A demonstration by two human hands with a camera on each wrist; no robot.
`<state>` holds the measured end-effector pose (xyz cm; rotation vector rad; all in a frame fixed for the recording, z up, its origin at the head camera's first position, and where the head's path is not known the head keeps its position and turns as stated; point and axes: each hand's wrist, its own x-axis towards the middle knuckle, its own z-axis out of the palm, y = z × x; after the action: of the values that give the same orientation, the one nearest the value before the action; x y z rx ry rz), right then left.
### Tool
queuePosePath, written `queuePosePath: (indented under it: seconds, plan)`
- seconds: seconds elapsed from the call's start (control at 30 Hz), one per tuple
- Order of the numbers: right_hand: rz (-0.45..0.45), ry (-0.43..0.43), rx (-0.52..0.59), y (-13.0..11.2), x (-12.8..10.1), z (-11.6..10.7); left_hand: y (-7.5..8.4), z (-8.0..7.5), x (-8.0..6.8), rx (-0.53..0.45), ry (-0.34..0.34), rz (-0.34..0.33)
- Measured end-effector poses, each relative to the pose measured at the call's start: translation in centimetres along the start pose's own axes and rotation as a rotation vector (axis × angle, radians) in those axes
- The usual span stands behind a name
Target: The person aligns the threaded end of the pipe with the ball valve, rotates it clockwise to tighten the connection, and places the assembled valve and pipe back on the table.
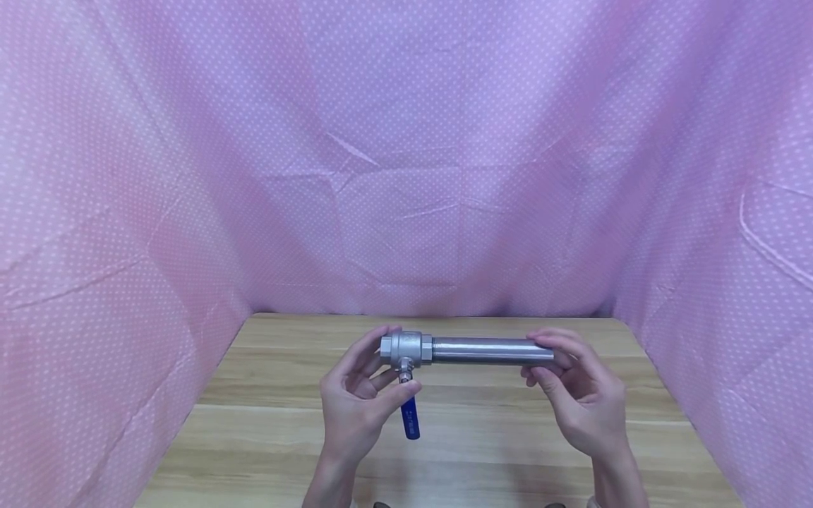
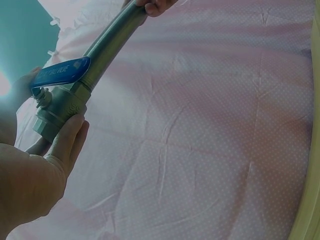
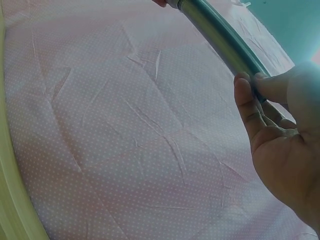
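Note:
A silver ball valve [image 1: 408, 348] with a blue lever handle [image 1: 410, 418] is joined to a smooth metal pipe [image 1: 489, 351]. The pipe runs level to the right, held up over the table. My left hand [image 1: 357, 409] grips the valve end, its thumb at the base of the lever and its fingers behind the valve body. At the pipe's far right end, my right hand [image 1: 591, 406] pinches the tube between thumb and fingers. In the left wrist view the lever [image 2: 62, 73] lies beside the valve body [image 2: 59, 107].
The wooden table [image 1: 254, 437] spreads beneath both hands. Pink cloth [image 1: 457, 176] with white dots hangs behind it and along both sides. Two small dark objects [image 1: 381, 504] peek in at the bottom edge.

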<state>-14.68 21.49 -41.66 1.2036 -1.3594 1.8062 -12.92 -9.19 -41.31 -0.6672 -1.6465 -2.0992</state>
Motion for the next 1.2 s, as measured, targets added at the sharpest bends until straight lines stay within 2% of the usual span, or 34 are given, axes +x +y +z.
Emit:
queuePosePath:
  seconds: [0.4, 0.73, 0.9, 1.2]
  plan:
    - [0.037, 0.016, -0.104, 0.17, -0.11, -0.24, 0.03, -0.10, 0.19, 0.003, 0.006, -0.017]
    - [0.061, 0.062, -0.249, 0.37, -0.44, -0.38, -0.08, -0.25, 0.36, -0.003, -0.004, -0.016]
    - [0.080, 0.060, -0.227, 0.38, -0.41, -0.31, -0.13, -0.28, 0.41, -0.003, -0.002, -0.016]
    - [0.030, -0.009, -0.026, 0.39, 0.24, -0.02, -0.19, -0.33, 0.53, -0.004, 0.005, -0.022]
